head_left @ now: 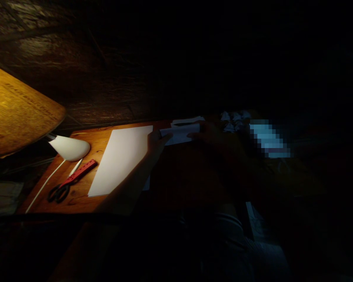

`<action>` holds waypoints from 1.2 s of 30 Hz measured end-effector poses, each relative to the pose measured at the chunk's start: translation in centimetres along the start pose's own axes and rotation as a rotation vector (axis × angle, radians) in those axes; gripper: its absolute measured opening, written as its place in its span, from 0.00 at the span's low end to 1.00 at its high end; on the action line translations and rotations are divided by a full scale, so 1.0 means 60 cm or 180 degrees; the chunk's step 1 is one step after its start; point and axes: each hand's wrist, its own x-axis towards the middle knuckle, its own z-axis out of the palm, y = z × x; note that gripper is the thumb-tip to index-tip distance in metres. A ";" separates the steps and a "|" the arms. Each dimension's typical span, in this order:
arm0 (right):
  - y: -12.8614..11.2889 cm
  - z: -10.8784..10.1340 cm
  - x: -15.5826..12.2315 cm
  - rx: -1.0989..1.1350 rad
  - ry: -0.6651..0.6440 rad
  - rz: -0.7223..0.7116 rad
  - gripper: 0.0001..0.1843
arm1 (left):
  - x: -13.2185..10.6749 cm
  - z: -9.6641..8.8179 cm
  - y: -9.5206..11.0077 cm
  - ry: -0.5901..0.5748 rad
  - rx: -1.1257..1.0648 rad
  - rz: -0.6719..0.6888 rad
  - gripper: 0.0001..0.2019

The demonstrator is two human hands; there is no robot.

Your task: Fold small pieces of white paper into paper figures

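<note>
- white sheets (126,156) lie on the desk (79,199)
- my left fingers (166,138) are pinched on the left end of a small paper (181,135)
- it stretches across, near the desk's far edge
- my right fingers (193,135), dim, pinch its right end

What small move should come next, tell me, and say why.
Perhaps press along the upper band of the small white rectangular paper: the left hand and right hand hold its opposite ends, and that band looks folded, though dimness hides how firm any crease is.
</note>
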 end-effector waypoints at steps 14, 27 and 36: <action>0.003 -0.010 0.004 -0.0611 0.0056 -0.0079 0.22 | 0.012 -0.011 -0.006 -0.0125 0.0548 0.0332 0.16; 0.009 -0.023 0.008 -0.1751 -0.0177 -0.0650 0.17 | 0.004 -0.018 0.017 -0.0458 0.1659 0.0938 0.10; 0.007 -0.026 0.008 -0.1809 -0.0246 -0.0723 0.16 | 0.003 -0.016 0.016 -0.0517 0.1694 0.0787 0.12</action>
